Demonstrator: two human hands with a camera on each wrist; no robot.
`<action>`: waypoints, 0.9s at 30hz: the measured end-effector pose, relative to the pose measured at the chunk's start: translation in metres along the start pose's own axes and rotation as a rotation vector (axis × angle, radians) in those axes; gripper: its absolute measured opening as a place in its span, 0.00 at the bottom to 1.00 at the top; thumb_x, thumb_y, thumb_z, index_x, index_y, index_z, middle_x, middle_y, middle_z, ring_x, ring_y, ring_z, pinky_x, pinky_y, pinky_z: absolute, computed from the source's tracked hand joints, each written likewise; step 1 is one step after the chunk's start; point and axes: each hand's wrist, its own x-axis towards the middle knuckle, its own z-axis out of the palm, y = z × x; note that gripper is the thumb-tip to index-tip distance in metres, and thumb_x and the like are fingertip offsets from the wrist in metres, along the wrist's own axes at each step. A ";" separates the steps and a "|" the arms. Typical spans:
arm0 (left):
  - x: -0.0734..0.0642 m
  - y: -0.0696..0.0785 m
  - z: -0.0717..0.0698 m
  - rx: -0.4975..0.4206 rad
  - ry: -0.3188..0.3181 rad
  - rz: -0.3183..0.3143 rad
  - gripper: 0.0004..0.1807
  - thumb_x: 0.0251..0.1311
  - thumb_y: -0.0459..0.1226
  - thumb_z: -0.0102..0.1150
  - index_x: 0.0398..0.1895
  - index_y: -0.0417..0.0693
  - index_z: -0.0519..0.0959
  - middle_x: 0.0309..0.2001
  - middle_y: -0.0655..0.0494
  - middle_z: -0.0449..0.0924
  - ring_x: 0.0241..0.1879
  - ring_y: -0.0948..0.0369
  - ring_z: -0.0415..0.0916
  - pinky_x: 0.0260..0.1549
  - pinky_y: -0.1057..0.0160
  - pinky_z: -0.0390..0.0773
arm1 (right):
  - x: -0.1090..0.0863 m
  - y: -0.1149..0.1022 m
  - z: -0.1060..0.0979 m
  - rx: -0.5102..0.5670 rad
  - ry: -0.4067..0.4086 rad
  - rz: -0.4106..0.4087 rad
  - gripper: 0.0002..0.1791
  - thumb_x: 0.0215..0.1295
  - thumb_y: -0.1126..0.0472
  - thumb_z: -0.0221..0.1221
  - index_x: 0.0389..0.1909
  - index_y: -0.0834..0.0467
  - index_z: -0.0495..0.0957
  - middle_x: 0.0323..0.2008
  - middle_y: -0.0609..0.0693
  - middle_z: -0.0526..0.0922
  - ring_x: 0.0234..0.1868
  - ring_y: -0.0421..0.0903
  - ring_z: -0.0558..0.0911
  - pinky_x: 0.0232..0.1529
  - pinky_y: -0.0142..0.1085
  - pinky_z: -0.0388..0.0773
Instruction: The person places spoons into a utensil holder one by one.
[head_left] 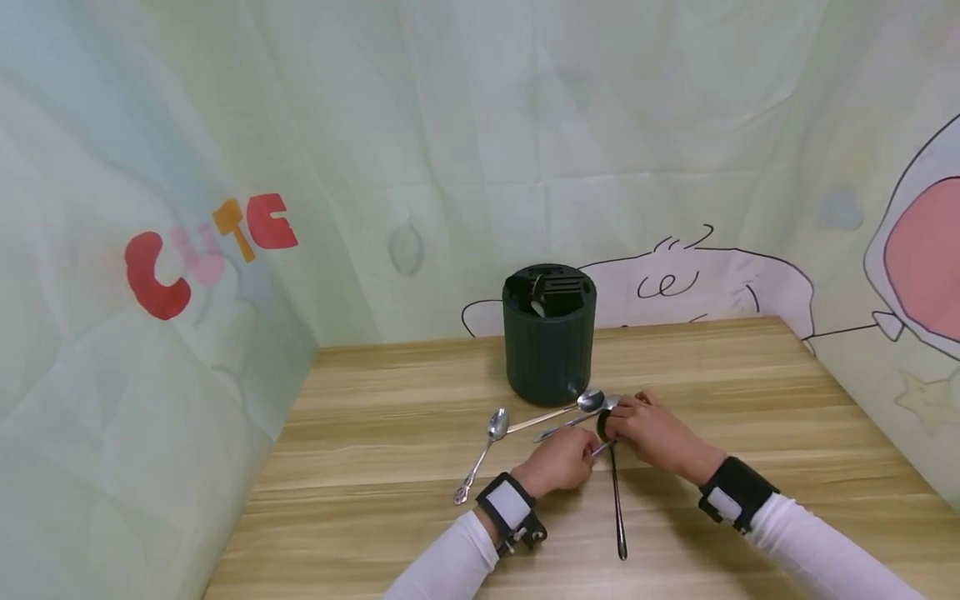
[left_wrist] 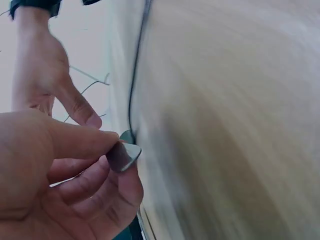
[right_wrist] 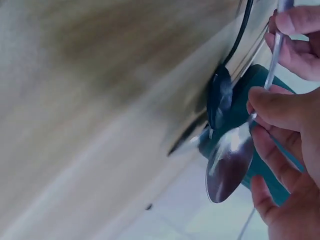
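Both of my hands are on one silver spoon (right_wrist: 229,165). My left hand (head_left: 562,460) pinches the end of its handle (left_wrist: 124,156) between thumb and fingers. Near the neck, just behind the bowl, my right hand (head_left: 651,429) pinches it, as the right wrist view shows. Below the hands lies a dark spoon (head_left: 617,508), its handle pointing toward me and its bowl partly covered by the right hand. Left of the right hand are a silver spoon (head_left: 589,401) and another silver utensil (head_left: 567,427), whose far end lies by the fingers.
A dark green utensil holder (head_left: 549,354) stands behind the hands, with a spoon (head_left: 537,307) visible inside. Another silver spoon (head_left: 480,461) with an ornate handle lies at the left on the wooden table (head_left: 360,467). A printed curtain (head_left: 480,167) hangs behind the table.
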 end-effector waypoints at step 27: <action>-0.033 0.003 -0.051 -0.462 0.377 -0.071 0.05 0.56 0.32 0.60 0.35 0.48 0.78 0.28 0.64 0.77 0.29 0.70 0.73 0.30 0.70 0.76 | 0.039 -0.034 -0.039 0.839 0.389 0.797 0.21 0.61 0.44 0.56 0.46 0.56 0.74 0.41 0.50 0.78 0.41 0.44 0.77 0.44 0.39 0.76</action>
